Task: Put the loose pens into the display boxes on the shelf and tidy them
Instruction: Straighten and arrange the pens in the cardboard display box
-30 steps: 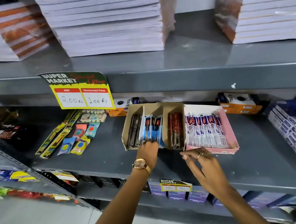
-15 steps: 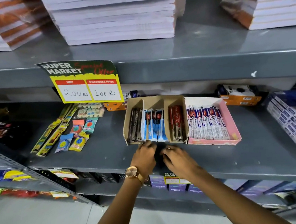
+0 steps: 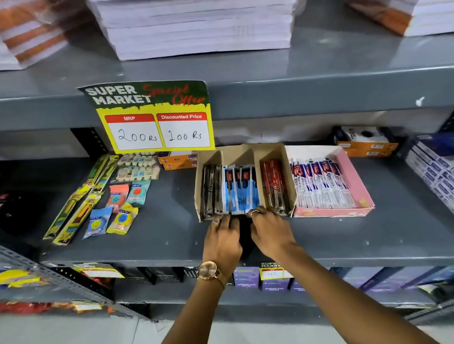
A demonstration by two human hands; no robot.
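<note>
I see a grey shelf (image 3: 392,228), a brown cardboard box (image 3: 286,166) with blue-and-white pens (image 3: 240,192) and red pens (image 3: 274,184), a pink box (image 3: 357,184), and a yellow, red and dark green price sign (image 3: 154,117).

Centre of frame, grey metal shelf (image 3: 392,228): brown cardboard three-compartment display box (image 3: 285,152) holding dark, blue-packed (image 3: 240,190) and red-packed pens (image 3: 274,184); pink cardboard box (image 3: 357,184) touching its right side. Left hand (image 3: 223,241) and right hand (image 3: 271,230) at the brown box's front edge, fingers curled. Yellow price card (image 3: 157,123) upper centre.
</note>
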